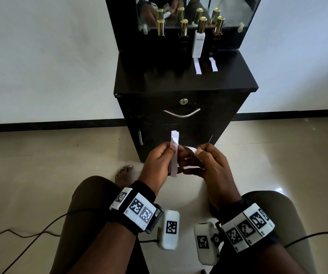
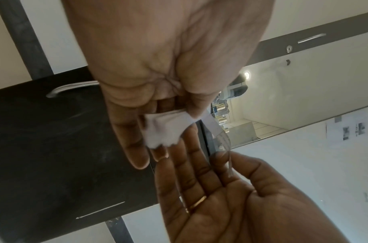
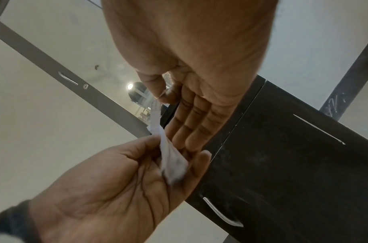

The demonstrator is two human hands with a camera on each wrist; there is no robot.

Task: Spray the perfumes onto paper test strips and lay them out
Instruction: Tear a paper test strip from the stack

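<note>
**Both hands on the paper strips, two strips already laid out**

While the left hand [image 1: 160,161] pinches a small bundle of strips [image 1: 174,153] upright before the cabinet [image 1: 185,84], the right hand [image 1: 208,165] pinches one curling strip [image 1: 191,149] beside it. Four perfume bottles [image 1: 198,36] line the cabinet top's back edge; two laid strips [image 1: 197,66] lie just before the right pair.

From the left wrist, the thumb clamps the bundle [image 2: 164,129] against the fingers.

From the right wrist, thumb and forefinger nip the strip [image 3: 156,115].

Both hands raised close together before knees: left hand [image 1: 160,160] pinching, right hand [image 1: 208,163] pinching.
</note>
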